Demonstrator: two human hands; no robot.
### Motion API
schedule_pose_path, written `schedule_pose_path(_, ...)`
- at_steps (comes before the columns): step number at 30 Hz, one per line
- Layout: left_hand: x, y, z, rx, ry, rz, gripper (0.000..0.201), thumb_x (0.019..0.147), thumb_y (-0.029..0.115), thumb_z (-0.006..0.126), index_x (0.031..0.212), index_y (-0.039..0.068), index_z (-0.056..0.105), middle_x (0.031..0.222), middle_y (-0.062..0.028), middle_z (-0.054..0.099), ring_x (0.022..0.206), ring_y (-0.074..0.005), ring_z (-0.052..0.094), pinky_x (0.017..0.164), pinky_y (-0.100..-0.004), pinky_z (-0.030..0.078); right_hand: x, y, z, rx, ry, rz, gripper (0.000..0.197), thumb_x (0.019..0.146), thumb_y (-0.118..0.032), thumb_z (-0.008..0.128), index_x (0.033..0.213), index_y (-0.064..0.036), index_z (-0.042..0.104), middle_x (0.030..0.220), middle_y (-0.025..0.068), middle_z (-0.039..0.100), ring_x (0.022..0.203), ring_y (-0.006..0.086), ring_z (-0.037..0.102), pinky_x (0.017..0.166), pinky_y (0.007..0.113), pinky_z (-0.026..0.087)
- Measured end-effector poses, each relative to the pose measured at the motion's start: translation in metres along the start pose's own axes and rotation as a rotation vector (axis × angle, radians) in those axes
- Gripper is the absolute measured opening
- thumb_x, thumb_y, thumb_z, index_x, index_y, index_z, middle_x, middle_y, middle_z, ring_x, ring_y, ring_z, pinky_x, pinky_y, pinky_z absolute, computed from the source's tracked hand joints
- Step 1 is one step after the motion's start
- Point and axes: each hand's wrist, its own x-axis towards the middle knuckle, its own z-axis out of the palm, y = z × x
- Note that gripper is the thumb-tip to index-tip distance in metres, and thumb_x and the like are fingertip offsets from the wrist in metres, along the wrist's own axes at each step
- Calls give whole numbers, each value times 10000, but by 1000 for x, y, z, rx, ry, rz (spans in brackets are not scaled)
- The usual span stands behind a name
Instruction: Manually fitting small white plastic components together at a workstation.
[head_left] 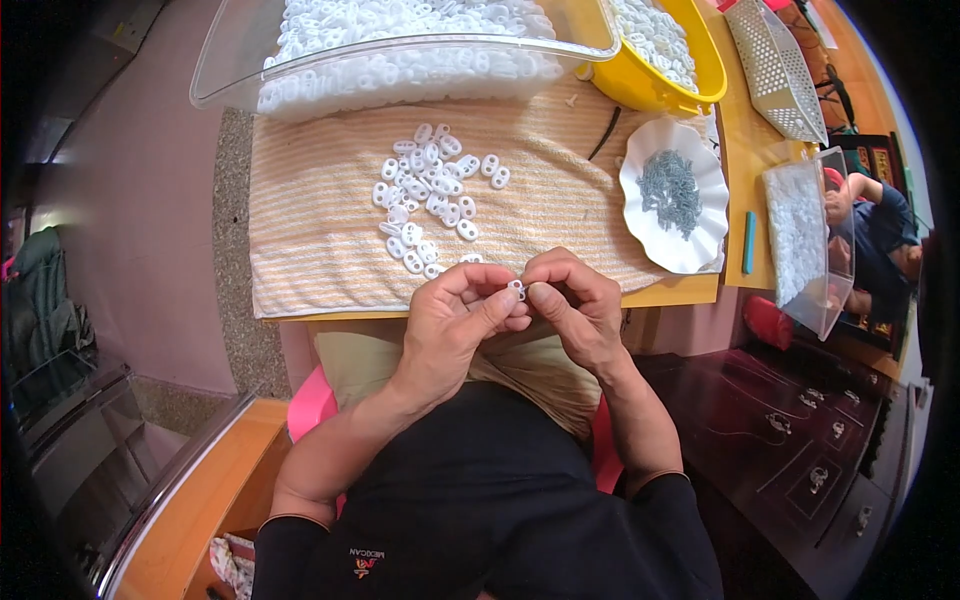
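Observation:
Just past the near edge of the towel, my left hand (450, 318) pinches a small white plastic piece with two holes (516, 286) between thumb and fingers. My right hand (582, 305) meets it there, thumb and forefinger closed at the piece's right side. Whether those right fingertips also hold a tiny part is too small to tell. Beyond the hands, a loose pile of similar white two-hole pieces (430, 182) lies on the striped towel (320, 210). To the right, a white wavy-rimmed dish (708, 238) holds many thin grey metal parts, perhaps screws (670, 190).
A see-through bin (225, 70) full of white pieces stands at the back, beside a yellow basin (708, 75) of white parts. A perforated basket (770, 70), a teal stick (749, 242) and another see-through bin (838, 255) are rightward. Another person (885, 240) sits beyond.

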Motion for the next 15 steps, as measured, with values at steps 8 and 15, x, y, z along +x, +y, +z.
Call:
schedule_pose_path(8,0,1,1,-32,3,-24,189,911,76,620,1072,-14,580,899,-80,659,781,-128,658,736,-241,558,-1,-1,0,24,10,32,101,933,-54,579,982,30,606,974,79,580,874,114,555,764,226,463)
schedule_pose_path(15,-1,2,2,-36,12,-38,178,912,80,620,1065,-4,585,892,-73,659,777,-127,657,732,-244,557,-1,0,-2,14,-1,27,95,931,-48,579,980,31,602,973,77,578,858,111,550,755,225,458)
